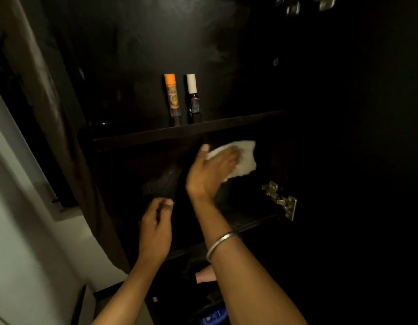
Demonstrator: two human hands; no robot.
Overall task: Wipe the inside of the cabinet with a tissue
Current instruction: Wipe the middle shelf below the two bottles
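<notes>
No text is legible — the orange-capped tube's [173, 97] label shows only a blurred pattern.

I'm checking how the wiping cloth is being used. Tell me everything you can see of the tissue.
The tissue is white, soft and crumpled, looking like paper, its edges blurred. It sits in the dark compartment just under the shelf, held against the cabinet's inside by the right hand, whose fingers lie over its left part. Its right part sticks out past the fingertips. Nothing else touches it.
</notes>
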